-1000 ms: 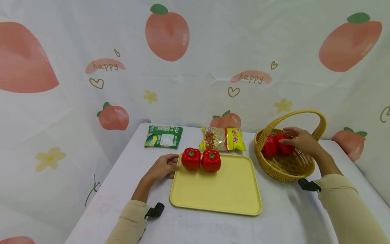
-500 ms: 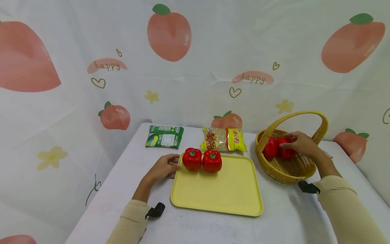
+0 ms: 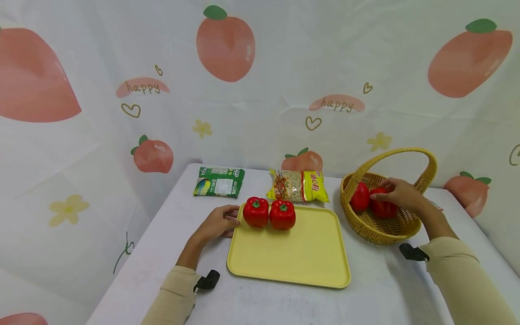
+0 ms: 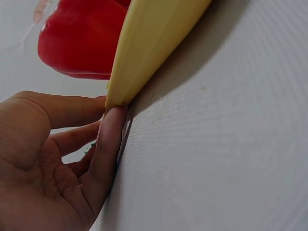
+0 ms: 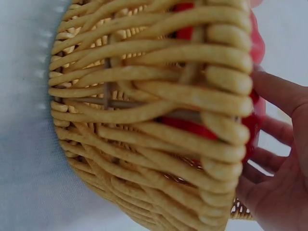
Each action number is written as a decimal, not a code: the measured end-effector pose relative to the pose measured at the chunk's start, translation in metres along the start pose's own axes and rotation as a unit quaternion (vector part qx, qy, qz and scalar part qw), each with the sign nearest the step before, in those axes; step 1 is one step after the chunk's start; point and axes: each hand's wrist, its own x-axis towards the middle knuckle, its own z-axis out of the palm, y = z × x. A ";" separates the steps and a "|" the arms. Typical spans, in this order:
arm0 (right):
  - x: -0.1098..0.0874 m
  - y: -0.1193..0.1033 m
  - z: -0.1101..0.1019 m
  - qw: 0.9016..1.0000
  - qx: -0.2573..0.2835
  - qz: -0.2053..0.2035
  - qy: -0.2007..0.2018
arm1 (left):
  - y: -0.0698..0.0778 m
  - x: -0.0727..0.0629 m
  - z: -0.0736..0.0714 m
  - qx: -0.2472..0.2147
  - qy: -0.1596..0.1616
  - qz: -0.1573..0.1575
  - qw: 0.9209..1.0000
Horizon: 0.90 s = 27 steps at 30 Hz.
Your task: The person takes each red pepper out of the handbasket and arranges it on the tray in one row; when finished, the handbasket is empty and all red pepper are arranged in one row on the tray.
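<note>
One red pepper (image 3: pixel 385 210) is sitting in the basket (image 3: pixel 378 233), under the right hand (image 3: pixel 402 194). Fingers and thumb are holding it, thumb at its left, fingers curving round the far side. The hand is angling down over the basket, right sleeve (image 3: pixel 459 271) slanting in from the lower right. The hand is covering part of the pepper; cannot tell which way its stem is pointing or how its long axis is running. A second pepper (image 3: pixel 360 198) is resting just left of it, long axis running near upright in the head view. Basket is standing right of the tray (image 3: pixel 292 253), handle arching above. The left hand (image 3: pixel 217 221) is pinching the tray's left edge, thumb above, finger below. A third pepper (image 3: pixel 256 212) and fourth pepper (image 3: pixel 282 215) are sitting side by side toward the tray's far left corner, stems pointing up. Beyond, a green packet (image 3: pixel 219 182) and yellow packet (image 3: pixel 298 186) are lying on the table (image 3: pixel 284 303).
</note>
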 end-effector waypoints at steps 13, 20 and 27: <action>-0.009 -0.001 0.001 1.000 -0.019 0.009 0.000 | 0.000 -0.001 0.001 0.005 0.006 -0.002 1.000; -0.020 0.000 0.004 0.998 -0.033 -0.003 0.045 | 0.000 -0.001 0.001 0.002 0.006 0.000 1.000; -0.042 -0.007 0.004 0.996 -0.030 -0.006 0.083 | 0.000 -0.001 0.001 0.001 0.007 0.000 1.000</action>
